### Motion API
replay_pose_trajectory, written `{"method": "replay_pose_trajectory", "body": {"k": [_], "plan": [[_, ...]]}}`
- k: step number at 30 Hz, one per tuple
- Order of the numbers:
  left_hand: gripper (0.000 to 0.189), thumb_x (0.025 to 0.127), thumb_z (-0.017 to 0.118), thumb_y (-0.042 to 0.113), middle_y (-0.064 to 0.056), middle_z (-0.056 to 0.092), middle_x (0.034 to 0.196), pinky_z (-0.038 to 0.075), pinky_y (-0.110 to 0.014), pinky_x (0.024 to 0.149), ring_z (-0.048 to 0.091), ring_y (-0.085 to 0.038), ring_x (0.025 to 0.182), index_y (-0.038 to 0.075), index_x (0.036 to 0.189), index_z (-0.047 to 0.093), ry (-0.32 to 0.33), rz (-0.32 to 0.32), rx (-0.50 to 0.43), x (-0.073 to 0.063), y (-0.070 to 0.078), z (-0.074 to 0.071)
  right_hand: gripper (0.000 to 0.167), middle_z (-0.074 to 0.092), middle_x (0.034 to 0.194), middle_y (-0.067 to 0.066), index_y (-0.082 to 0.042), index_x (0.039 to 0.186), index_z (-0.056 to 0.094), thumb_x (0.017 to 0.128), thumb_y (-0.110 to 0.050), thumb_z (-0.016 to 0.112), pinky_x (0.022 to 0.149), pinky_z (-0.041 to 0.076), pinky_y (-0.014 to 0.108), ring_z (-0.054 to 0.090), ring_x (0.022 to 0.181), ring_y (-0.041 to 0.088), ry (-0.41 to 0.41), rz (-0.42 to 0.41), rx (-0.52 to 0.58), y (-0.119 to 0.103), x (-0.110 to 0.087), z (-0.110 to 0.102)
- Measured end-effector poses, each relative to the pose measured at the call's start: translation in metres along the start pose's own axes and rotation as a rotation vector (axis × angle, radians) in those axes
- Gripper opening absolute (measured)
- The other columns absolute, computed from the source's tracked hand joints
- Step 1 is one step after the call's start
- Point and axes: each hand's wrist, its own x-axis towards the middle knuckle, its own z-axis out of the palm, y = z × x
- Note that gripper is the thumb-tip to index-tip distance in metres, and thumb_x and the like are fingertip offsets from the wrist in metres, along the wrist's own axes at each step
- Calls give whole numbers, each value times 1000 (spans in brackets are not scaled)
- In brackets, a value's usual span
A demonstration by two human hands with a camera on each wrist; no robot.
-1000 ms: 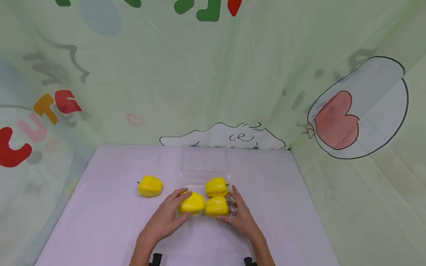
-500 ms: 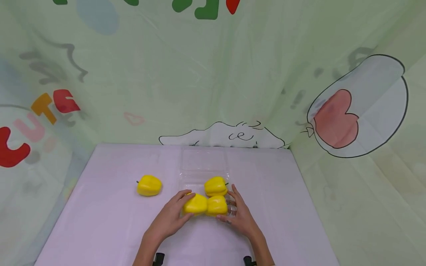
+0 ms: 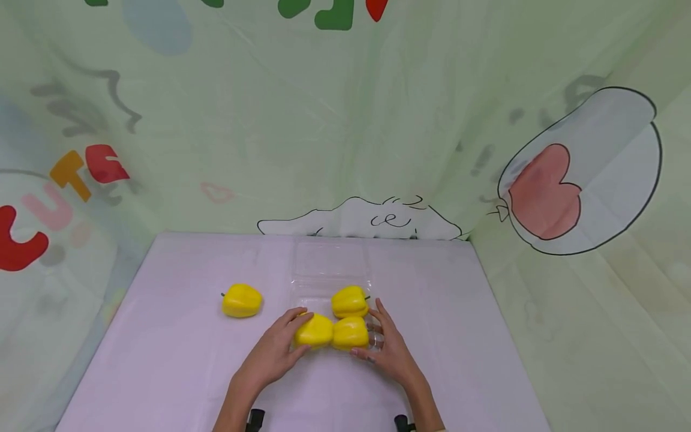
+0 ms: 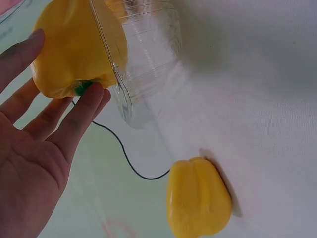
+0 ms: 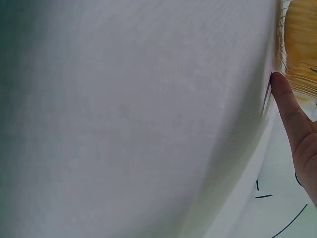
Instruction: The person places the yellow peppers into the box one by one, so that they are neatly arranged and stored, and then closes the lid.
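My left hand [image 3: 272, 351] holds a yellow bell pepper [image 3: 315, 331] between thumb and fingers at the front left of a clear plastic clamshell container [image 3: 330, 261]. In the left wrist view this bell pepper [image 4: 74, 39] shows its green stem by the fingertips and overlaps the container's rim [image 4: 106, 44]. Two more yellow bell peppers lie in the container, one at the front right [image 3: 351, 333], one behind it [image 3: 349, 301]. My right hand [image 3: 394, 354] touches the container's right side, its fingers partly seen through plastic. In the right wrist view a straight finger [image 5: 292, 111] meets the container's edge.
Another yellow bell pepper [image 3: 242, 300] lies on the white-covered table [image 3: 178, 360], left of the container. The container's lid lies folded back toward the rear. A printed pale green cloth [image 3: 324, 120] hangs behind the table and along its sides.
The bell pepper in my left hand shifted right against its neighbour, then slightly back left. My right hand stays at the container's side. The head view has tilted very slightly.
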Motion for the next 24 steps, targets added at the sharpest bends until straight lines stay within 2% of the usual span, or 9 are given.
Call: {"method": "replay_pose_trajectory", "body": {"k": [7, 14, 24], "plan": [[60, 93, 82, 17, -9, 54, 159, 49, -53, 120, 56, -32, 145, 13, 149, 60, -1, -27, 19, 2, 1, 1, 126, 34, 174, 6, -27, 171, 21, 72, -38, 99, 106, 61, 48, 60, 139, 36, -1, 7, 1, 0, 0, 0], [61, 92, 83, 16, -11, 54, 158, 48, -53, 120, 56, -34, 144, 11, 148, 61, -3, -44, 31, 3, 0, 3, 128, 39, 171, 11, -23, 171, 18, 73, -36, 98, 105, 61, 51, 61, 138, 39, 8, -4, -25, 1, -1, 0], [61, 92, 82, 14, -14, 54, 159, 48, -54, 120, 55, -36, 145, 10, 149, 60, -35, -71, 51, 4, -3, 7, 127, 41, 170, 12, -23, 171, 18, 73, -34, 98, 104, 61, 50, 61, 137, 38, 12, 1, -14, -1, -1, 2]]}}
